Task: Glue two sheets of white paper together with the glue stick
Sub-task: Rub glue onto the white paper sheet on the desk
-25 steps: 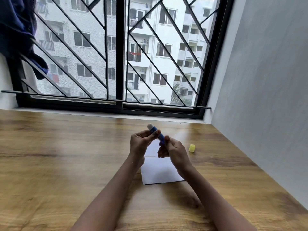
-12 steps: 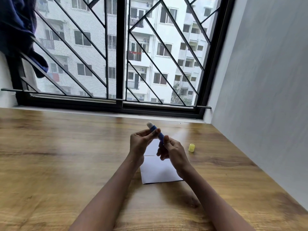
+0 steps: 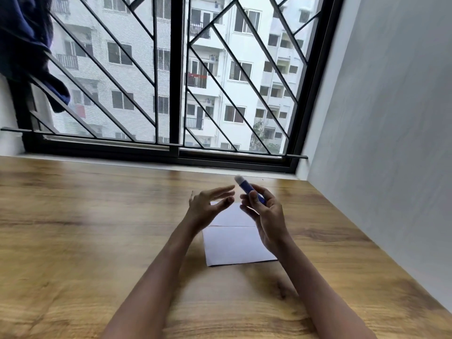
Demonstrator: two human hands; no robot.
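My right hand [image 3: 265,211] holds a blue glue stick [image 3: 247,188] above the table, its white glue tip uncapped and pointing up and away. My left hand [image 3: 208,206] hovers just left of it with fingers spread, holding nothing. Beneath both hands lie two white sheets of paper on the wooden table: the near sheet [image 3: 234,248] is mostly in view, and the far sheet [image 3: 234,215] butts against its far edge, partly hidden by my hands. The yellow cap is hidden behind my right hand.
The wooden table [image 3: 85,228] runs to a barred window [image 3: 171,94] at the back and a grey wall [image 3: 391,143] on the right. A dark blue cloth [image 3: 24,45] hangs at the upper left.
My left hand has let go of the glue stick and opened, drifting left. My right hand now holds the stick alone, a little further right, and covers the yellow cap.
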